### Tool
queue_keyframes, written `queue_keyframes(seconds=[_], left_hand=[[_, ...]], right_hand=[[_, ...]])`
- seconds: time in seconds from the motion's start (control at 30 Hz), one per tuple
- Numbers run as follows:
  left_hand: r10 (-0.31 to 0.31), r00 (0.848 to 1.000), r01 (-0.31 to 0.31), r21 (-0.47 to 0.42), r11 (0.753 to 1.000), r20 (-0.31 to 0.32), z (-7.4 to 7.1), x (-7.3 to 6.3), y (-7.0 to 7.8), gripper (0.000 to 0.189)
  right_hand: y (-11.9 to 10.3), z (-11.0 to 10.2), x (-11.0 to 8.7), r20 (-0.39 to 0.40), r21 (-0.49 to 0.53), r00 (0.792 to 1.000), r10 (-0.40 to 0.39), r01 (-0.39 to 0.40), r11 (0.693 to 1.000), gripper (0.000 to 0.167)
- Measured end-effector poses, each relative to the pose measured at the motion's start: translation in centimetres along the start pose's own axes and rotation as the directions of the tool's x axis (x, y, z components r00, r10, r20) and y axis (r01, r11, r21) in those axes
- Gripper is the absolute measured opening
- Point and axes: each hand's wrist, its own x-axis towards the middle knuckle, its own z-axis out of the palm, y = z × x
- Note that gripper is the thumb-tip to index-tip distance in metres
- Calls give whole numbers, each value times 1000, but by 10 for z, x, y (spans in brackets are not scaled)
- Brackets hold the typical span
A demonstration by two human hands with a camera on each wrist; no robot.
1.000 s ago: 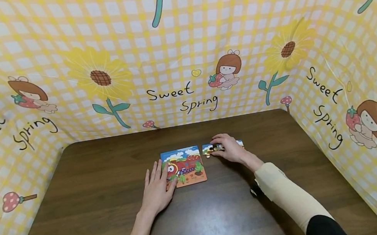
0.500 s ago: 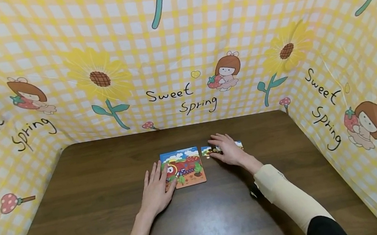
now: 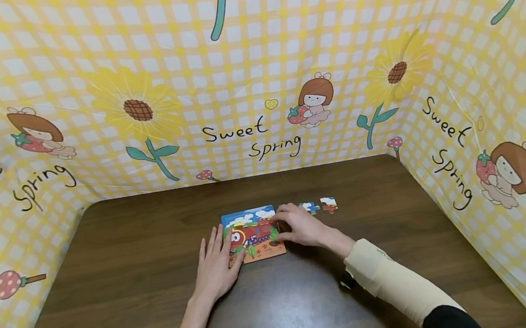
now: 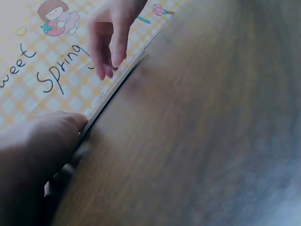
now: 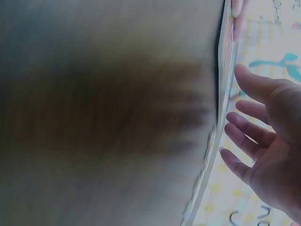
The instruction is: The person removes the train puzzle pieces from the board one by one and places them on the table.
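A puzzle board (image 3: 264,249) with a red cartoon train, blue sky and orange ground lies on the brown table. My left hand (image 3: 216,262) rests on its left edge, fingers spread and nearly straight. At the board's right edge is my right hand (image 3: 303,225), its thumb and fingers apart. The right wrist view shows that hand (image 5: 268,136) with a gap between thumb and fingers and nothing seen in it. Behind it, to the right, lie a blue-and-white puzzle piece (image 3: 309,208) and a piece with red at its bottom (image 3: 328,204). The hand partly hides other pieces.
The brown table (image 3: 126,288) reaches around the board on all sides. Yellow checked cloth (image 3: 253,78) printed with sunflowers and cartoon girls stands along its back and both sides.
My right hand has moved left from the row of loose puzzle pieces to the board's right edge, uncovering pieces at the right. My left hand has stayed on the board.
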Motion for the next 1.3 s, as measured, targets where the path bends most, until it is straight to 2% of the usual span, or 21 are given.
queue_keyframes(seconds=[0.17,0.33,0.53,0.7,0.83,0.97,1.07,1.3], left_hand=[[1,1000,-1,-6,1000,-1,0,0,-1,73],[3,1000,-3,-7,1000,0,-1,-1,-1,73],[-3,1000,3,-1,1000,-9,0,0,-3,74],[-5,1000,5,-2,1000,-5,1,-1,-2,75],[-4,1000,4,7,1000,7,1,0,-2,75],[0,1000,0,11,1000,7,0,2,-1,75],[5,1000,-5,10,1000,0,0,2,-1,75],[2,1000,-2,-1,1000,-21,1,-1,-1,75]], right_hand=[[-6,7,3,16,-6,1000,-26,26,1000,48],[-5,12,3,-4,39,1000,-21,21,999,49],[-7,14,9,-30,89,998,50,-47,995,59],[-9,18,15,-21,102,993,117,-114,988,64],[-8,20,16,-15,131,990,137,-134,982,60],[-8,21,13,-39,169,991,129,-120,978,45],[-9,22,13,-51,167,989,142,-132,977,41],[-15,20,14,-32,37,981,191,-190,981,55]])
